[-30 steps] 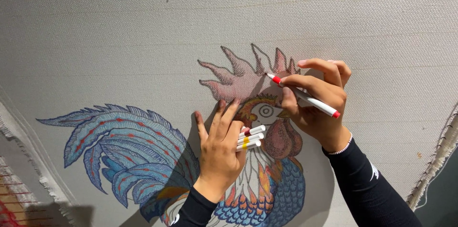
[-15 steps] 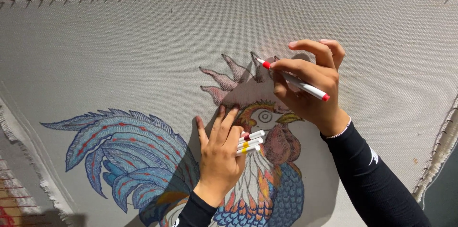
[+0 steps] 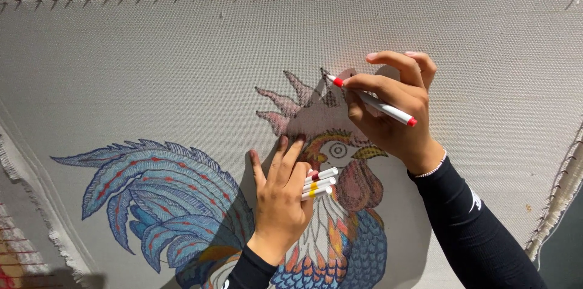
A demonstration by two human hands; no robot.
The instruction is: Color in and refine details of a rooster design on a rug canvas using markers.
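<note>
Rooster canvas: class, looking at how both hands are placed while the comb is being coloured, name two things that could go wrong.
1. The right hand rests over the rooster's head while its red marker works the comb; it may smear colour.
2. The left hand presses the canvas while clutching spare markers; one could slip or leave a stray mark.
</note>
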